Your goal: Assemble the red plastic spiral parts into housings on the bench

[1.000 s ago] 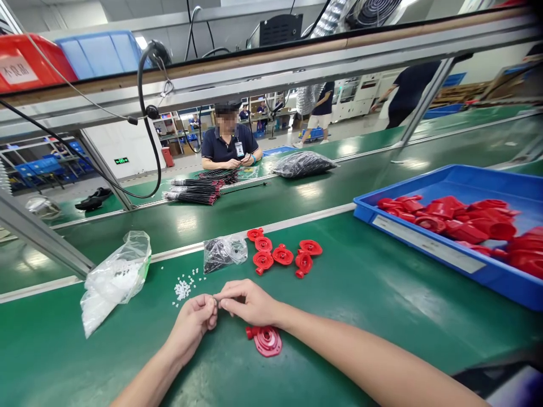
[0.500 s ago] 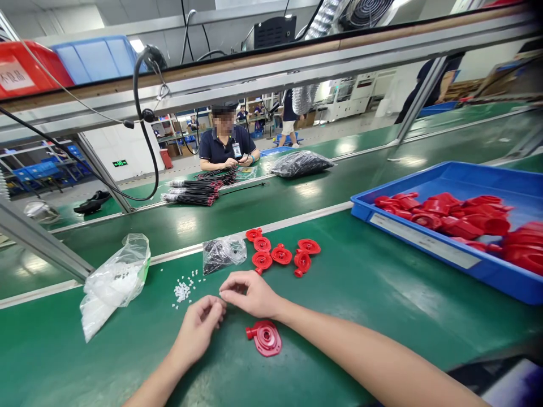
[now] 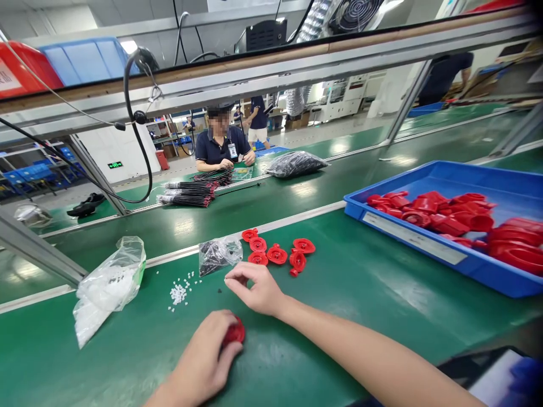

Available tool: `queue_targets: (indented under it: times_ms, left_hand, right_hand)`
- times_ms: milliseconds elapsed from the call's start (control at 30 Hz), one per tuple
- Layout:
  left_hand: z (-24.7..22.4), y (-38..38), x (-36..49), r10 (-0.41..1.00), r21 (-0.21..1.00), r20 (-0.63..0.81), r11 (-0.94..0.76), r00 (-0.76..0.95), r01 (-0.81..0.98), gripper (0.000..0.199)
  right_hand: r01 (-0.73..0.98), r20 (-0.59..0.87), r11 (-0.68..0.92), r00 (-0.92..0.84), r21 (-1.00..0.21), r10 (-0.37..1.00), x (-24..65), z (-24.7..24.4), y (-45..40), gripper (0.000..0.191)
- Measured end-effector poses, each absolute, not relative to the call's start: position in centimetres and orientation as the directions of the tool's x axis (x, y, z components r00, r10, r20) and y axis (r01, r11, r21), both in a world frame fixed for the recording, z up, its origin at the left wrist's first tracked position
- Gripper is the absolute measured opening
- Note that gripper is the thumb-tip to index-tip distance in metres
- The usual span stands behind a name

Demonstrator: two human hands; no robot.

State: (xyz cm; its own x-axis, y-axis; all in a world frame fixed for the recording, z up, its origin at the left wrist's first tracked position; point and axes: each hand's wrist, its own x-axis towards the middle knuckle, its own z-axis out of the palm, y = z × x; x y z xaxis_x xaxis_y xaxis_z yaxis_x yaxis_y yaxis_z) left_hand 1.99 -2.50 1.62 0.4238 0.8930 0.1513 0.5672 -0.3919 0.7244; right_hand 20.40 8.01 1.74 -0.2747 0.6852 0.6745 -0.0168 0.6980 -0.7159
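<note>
Left fingers (image 3: 220,320): curled over a red plastic housing (image 3: 238,331), thumb below, its rounded rim showing at their 2 o'clock. Half a second ago that piece lay loose on the green desk (image 3: 106,370) and both my hands met above it; now they have parted and the piece sits further toward my left.

Right fingers (image 3: 249,272): thumb and forefinger drawn together at the tips, raised at the left hand's 1 o'clock. Cannot tell whether anything small is pinched there. A tiny dark bit (image 3: 219,290) now shows on the smooth surface at their 7 o'clock.

At the left hand's 11 o'clock, a scatter of small white pieces (image 3: 178,293). Further, at 10, a crumpled clear bag (image 3: 112,288) of white pieces. At 12, a glossy packet (image 3: 218,257) with black contents.

From the right hand: six red housings (image 3: 277,255) at 1 o'clock, round, ridged, with stubby spouts; at 2, a blue plastic tray (image 3: 416,242) heaped with more red parts (image 3: 449,224).
</note>
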Motion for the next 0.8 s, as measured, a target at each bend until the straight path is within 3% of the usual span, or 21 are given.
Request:
queue_targets:
  times_ms: [100, 200, 267, 467, 633, 800]
  left_hand:
    - [1.3, -1.1, 0.8, 0.991, 0.977, 0.033, -0.059, 0.129, 0.205, 0.028]
    - [1.6, -0.2, 0.5, 0.994, 0.971, -0.102, 0.11, 0.049, -0.21, 0.042]
    - [1.8, -0.1, 0.7, 0.994, 0.945, -0.102, 0.109, 0.038, -0.308, 0.042]
    - [1.4, -0.5, 1.0, 0.998, 0.951, -0.054, 0.054, 0.008, -0.304, 0.039]
    - [1.1, -0.6, 0.5, 1.0, 0.986, 0.021, -0.021, 0.0, -0.167, 0.04]
    - [1.5, -0.6, 0.5, 0.981, 0.981, 0.191, -0.192, -0.04, -0.009, 0.038]
  right_hand:
    - [0.003, 0.778, 0.824, -0.329, -0.566, 0.536, 20.1, 1.6, 7.2, 0.013]
    - [0.04, 0.799, 0.884, -0.411, -0.466, 0.439, 19.7, 1.0, 6.7, 0.013]
    - [0.076, 0.787, 0.895, -0.45, -0.439, 0.423, 19.4, 0.7, 6.5, 0.015]
    - [0.136, 0.772, 0.905, -0.48, -0.404, 0.417, 19.2, 0.2, 6.5, 0.016]
    - [0.182, 0.757, 0.898, -0.487, -0.4, 0.435, 19.2, -0.1, 6.3, 0.017]
    - [0.158, 0.738, 0.89, -0.508, -0.427, 0.444, 19.2, -0.1, 6.2, 0.018]
